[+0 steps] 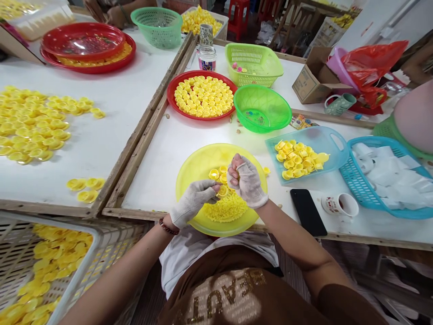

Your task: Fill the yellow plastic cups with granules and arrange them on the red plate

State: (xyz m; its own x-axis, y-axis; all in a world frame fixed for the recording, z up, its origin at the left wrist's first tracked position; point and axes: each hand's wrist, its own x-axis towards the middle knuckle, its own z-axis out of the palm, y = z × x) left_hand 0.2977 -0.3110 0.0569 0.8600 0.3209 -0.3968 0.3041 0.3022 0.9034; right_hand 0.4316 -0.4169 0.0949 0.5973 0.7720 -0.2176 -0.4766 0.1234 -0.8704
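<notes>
My left hand (198, 198), in a white glove with bare fingertips, is closed in a pinch on a small round yellow plastic cap (222, 192) above the yellow plate (187, 174). Just to its right, my right hand (249, 180), gloved the same way, is raised with its fingers curled together. Whatever those fingers hold is hidden. On the plate below lie a heap of small yellow pellets (226, 210) and a few more caps (214, 174), partly covered by my hands.
Behind the plate stand a red tray (172, 97) of yellow cups and a green bowl (284, 108). To the right are a blue tray (333, 140), a phone (307, 212), a mug (348, 205) and a blue basket (358, 185). Wooden strips (142, 131) edge the table. A co-worker's hands (111, 11) are at far left.
</notes>
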